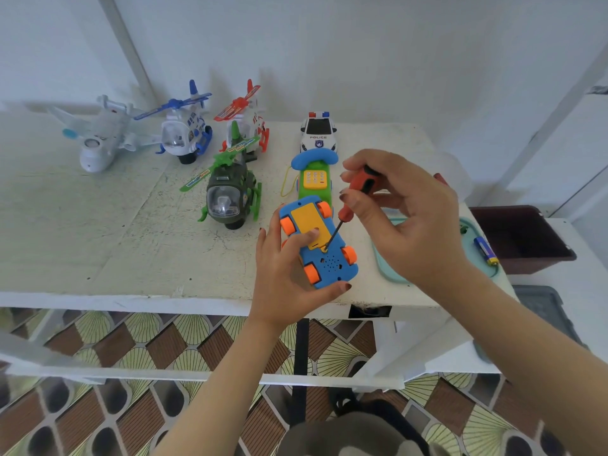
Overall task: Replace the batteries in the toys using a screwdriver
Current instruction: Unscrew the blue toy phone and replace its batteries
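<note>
A blue toy car [332, 263] with orange wheels lies upside down, held above the table's front edge by my left hand [286, 274]. The thumb presses on its yellow battery cover [309, 222]. My right hand [404, 215] grips a red-and-black screwdriver [357, 189]. The screwdriver's thin shaft slants down-left and its tip sits at the lower edge of the yellow cover. A blue battery [486, 250] lies on a teal tray [388, 271] to the right, partly hidden by my right hand.
On the white table [98, 225] stand a green helicopter [227, 189], a green toy phone [315, 176], a police car [318, 131], a blue helicopter [184, 126], a red helicopter [246, 116] and a white plane [95, 136]. A dark brown bin [523, 235] stands at the right.
</note>
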The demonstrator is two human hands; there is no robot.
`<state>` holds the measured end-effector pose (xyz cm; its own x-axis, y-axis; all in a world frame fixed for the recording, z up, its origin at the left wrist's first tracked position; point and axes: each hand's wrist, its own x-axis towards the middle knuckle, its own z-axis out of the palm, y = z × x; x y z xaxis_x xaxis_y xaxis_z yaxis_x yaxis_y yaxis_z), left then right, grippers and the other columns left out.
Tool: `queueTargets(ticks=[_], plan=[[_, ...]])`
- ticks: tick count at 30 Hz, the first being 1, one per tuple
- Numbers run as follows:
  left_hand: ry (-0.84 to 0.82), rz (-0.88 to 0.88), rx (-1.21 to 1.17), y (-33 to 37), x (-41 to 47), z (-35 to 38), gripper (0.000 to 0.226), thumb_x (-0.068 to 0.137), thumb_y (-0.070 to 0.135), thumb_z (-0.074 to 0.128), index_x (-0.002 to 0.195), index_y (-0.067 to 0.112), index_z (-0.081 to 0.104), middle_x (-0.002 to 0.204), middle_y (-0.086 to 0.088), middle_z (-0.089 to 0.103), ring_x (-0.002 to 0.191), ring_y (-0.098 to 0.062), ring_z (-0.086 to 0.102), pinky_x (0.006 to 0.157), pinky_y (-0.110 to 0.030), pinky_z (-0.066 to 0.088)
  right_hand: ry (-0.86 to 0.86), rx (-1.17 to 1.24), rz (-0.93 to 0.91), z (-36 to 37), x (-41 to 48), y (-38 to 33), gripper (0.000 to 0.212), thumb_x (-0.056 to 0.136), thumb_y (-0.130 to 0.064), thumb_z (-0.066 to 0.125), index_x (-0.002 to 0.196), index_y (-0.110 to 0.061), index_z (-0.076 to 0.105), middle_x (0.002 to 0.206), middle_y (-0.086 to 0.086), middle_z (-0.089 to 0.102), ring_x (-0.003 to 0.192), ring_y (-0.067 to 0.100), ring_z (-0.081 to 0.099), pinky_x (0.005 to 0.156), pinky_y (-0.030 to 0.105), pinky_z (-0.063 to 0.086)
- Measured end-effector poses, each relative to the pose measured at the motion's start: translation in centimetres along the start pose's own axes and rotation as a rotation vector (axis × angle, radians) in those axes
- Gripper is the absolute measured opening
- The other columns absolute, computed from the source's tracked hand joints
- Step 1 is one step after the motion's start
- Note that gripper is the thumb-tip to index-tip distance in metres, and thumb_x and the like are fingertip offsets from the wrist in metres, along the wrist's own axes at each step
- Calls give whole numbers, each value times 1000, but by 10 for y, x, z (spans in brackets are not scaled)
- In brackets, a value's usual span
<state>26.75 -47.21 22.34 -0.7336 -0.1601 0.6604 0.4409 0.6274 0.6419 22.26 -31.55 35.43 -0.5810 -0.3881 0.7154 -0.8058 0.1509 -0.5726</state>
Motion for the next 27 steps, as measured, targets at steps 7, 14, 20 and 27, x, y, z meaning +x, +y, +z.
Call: queueTargets(ticks=[7, 14, 20, 27], plan=[[3, -8, 9, 0, 1, 1, 67, 71, 71, 66, 116, 23, 51, 145, 31, 23, 131, -26, 40, 98, -58, 39, -41, 108, 38, 2, -1, -6, 33, 87, -3, 67, 116, -15, 55, 99, 1, 66, 90, 12, 67, 79, 30, 57], [-1, -16, 4, -1, 0, 2, 66, 71, 68, 69, 115, 23, 51, 141, 18, 31, 128, -25, 42, 95, -58, 41, -38, -83, -99, 1, 1, -2, 29, 95, -14, 51, 118, 0, 62, 102, 5, 63, 84, 12, 63, 80, 23, 50], [-10, -16, 38, -1, 0, 2, 65, 68, 61, 74, 114, 22, 51, 133, 0, 41, 124, -26, 45, 93, -57, 41, -164, 68, 10, -10, 3, -5, 40, 96, 0, 48, 135, -7, 50, 115, 6, 66, 83, 16, 69, 80, 21, 55], [-12, -47, 64, 2, 0, 3, 67, 72, 73, 64, 115, 23, 52, 136, -4, 40, 124, -22, 44, 95, -55, 42, -43, -114, -72, -8, 9, 0, 21, 86, -18, 70, 105, -7, 72, 80, 9, 62, 67, 9, 61, 69, 11, 50]])
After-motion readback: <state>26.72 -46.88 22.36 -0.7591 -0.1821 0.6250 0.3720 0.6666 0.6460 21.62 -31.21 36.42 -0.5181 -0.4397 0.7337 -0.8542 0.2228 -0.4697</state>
